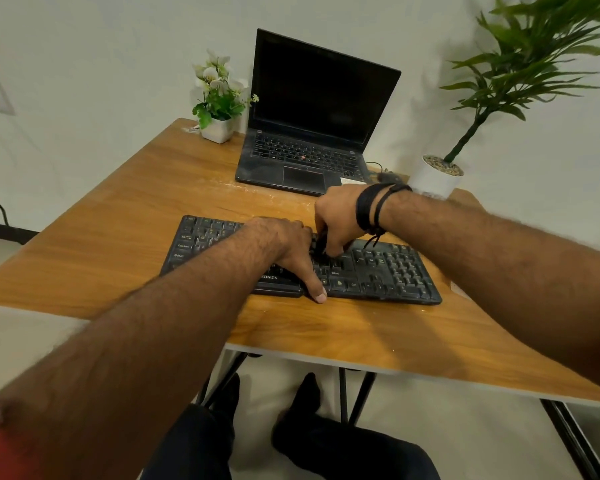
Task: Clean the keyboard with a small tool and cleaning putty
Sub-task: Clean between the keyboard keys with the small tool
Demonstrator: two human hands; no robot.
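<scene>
The right hand's [338, 218] fingers [333, 249] pinch a small dark tool [320, 244], its tip down among the middle keys of the flat black plastic keyboard [378, 271]. The left hand's [284, 244] fingers lie spread and released, palm down on the keyboard's centre, the thumb reaching over its near edge. The keyboard rests on the brown wood-grain tabletop [136, 216], with an open black laptop [316, 116] beyond its far edge.

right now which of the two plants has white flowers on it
The small potted plant at the table's far left corner, left of the laptop. It has white blossoms in a square white pot; the tall plant on the right has only green leaves.
</scene>
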